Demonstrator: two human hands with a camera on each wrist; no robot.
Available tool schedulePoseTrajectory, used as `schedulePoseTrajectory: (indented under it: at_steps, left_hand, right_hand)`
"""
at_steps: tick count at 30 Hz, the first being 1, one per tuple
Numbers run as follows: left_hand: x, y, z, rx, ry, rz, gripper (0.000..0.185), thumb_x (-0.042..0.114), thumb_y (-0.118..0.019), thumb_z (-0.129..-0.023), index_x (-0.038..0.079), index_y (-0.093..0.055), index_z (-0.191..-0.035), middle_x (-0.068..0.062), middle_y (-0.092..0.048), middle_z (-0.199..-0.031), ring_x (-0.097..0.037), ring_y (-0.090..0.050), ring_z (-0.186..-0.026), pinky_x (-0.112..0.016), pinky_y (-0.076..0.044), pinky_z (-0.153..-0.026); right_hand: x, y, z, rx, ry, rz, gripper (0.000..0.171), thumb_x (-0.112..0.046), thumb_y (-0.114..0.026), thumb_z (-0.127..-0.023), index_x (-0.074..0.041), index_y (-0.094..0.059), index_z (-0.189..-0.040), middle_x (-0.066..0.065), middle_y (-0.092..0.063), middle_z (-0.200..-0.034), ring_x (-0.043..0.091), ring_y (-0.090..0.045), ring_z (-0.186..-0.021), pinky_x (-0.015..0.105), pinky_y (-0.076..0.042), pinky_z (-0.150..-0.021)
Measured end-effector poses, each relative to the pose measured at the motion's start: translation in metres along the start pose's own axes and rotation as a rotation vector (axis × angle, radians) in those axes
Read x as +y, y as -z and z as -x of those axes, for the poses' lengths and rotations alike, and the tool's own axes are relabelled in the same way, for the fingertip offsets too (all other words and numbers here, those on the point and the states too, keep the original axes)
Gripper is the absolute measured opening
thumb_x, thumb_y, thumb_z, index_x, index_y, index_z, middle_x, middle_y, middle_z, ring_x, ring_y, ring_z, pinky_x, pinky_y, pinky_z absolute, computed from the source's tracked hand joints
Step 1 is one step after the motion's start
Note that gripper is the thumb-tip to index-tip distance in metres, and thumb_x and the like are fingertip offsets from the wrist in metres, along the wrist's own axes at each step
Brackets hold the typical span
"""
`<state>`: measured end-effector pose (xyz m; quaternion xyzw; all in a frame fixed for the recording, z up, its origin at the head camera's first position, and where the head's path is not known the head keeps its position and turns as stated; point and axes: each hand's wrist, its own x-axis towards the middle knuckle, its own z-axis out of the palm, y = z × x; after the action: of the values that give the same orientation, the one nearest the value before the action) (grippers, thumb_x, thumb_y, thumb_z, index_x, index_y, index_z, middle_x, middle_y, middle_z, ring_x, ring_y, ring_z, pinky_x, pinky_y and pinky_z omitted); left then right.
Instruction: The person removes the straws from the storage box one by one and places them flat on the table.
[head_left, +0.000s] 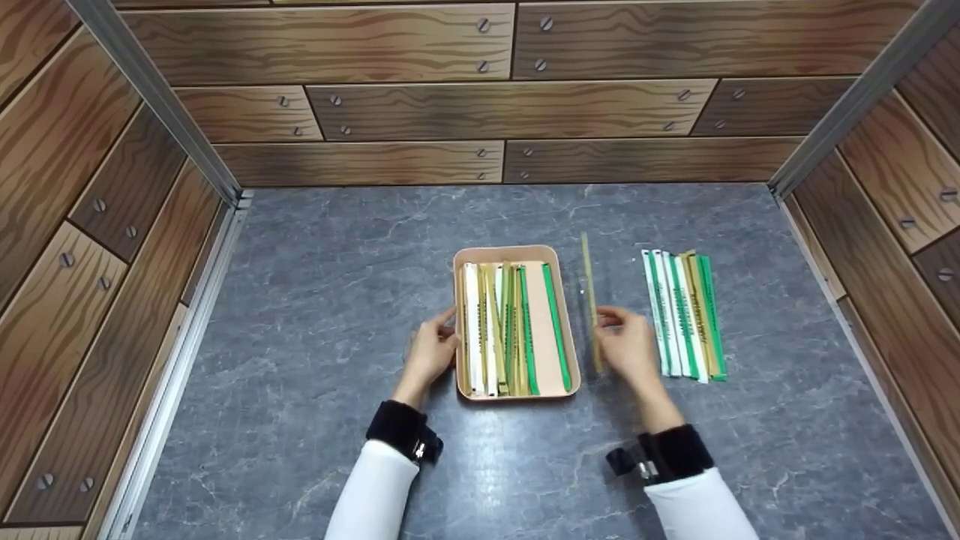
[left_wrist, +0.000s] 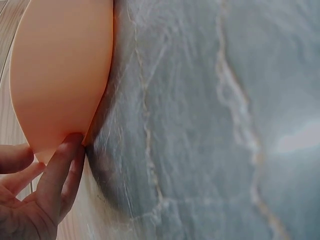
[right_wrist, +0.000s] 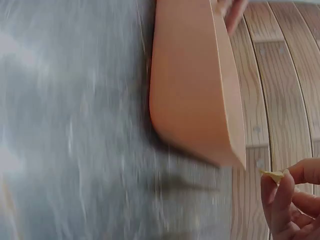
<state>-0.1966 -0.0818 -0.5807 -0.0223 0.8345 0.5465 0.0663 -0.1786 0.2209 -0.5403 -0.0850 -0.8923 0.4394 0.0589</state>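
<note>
In the head view, a peach-coloured tray (head_left: 551,322) holds a row of long slim wrapped straws in white, gold and green. One green wrapped straw (head_left: 556,326) lies apart on the tray's right side. My left hand (head_left: 431,349) grips the tray's left side; in the left wrist view its fingers (left_wrist: 60,167) press on the outer wall, thumb near the rim. Between tray and pile, my right hand (head_left: 626,341) pinches a gold wrapped straw (head_left: 589,281) near its close end. That straw's tip (right_wrist: 272,175) shows between thumb and fingers in the right wrist view.
To the right, a side-by-side pile of white, green and gold wrapped straws (head_left: 684,315) lies on the grey marbled table (head_left: 337,285). Wood-patterned panels (head_left: 420,109) stand along the back and both sides, with metal rails at the corners.
</note>
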Motion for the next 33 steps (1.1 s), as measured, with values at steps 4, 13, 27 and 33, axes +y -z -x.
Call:
schedulePoseTrajectory:
  at_steps: [4,13,27,33]
  left_hand:
    - [-0.001,0.0,0.0,-0.003,0.013,0.0,0.056,-0.001,-0.061,-0.088,0.009,-0.052,-0.142,-0.016,-0.069,-0.1,-0.024,-0.067,-0.089,-0.034,-0.055,-0.077]
    - [0.0,0.001,0.0,0.016,-0.029,-0.029,0.055,-0.003,-0.061,-0.087,0.006,-0.054,-0.14,-0.016,-0.07,-0.096,-0.024,-0.068,-0.085,-0.034,-0.055,-0.075]
    - [0.001,0.001,0.001,0.016,-0.016,-0.029,0.055,-0.002,-0.061,-0.087,0.007,-0.054,-0.14,-0.015,-0.07,-0.096,-0.024,-0.067,-0.085,-0.034,-0.056,-0.073]
    - [0.001,0.0,0.001,0.018,-0.012,-0.033,0.056,-0.001,-0.061,-0.086,0.01,-0.054,-0.141,-0.014,-0.07,-0.097,-0.022,-0.067,-0.085,-0.032,-0.055,-0.072]
  right_hand:
    - [0.014,0.015,-0.003,0.038,-0.029,0.024,0.031,0.0,-0.062,-0.086,0.005,-0.068,-0.116,0.019,-0.069,-0.095,0.023,-0.065,-0.07,0.023,-0.05,-0.054]
    - [0.042,0.043,-0.007,0.128,-0.104,0.273,0.032,-0.01,-0.057,-0.091,-0.004,-0.068,-0.12,0.013,-0.071,-0.103,0.032,-0.066,-0.088,0.044,-0.051,-0.065]
    - [0.076,0.083,-0.021,0.075,-0.338,0.422,0.044,-0.013,-0.046,-0.094,-0.008,-0.058,-0.136,0.018,-0.063,-0.125,0.045,-0.058,-0.107,0.059,-0.048,-0.074]
    - [0.083,0.093,-0.027,0.024,-0.382,0.463,0.042,-0.014,-0.045,-0.099,-0.007,-0.055,-0.139,0.023,-0.059,-0.128,0.046,-0.058,-0.106,0.059,-0.048,-0.075]
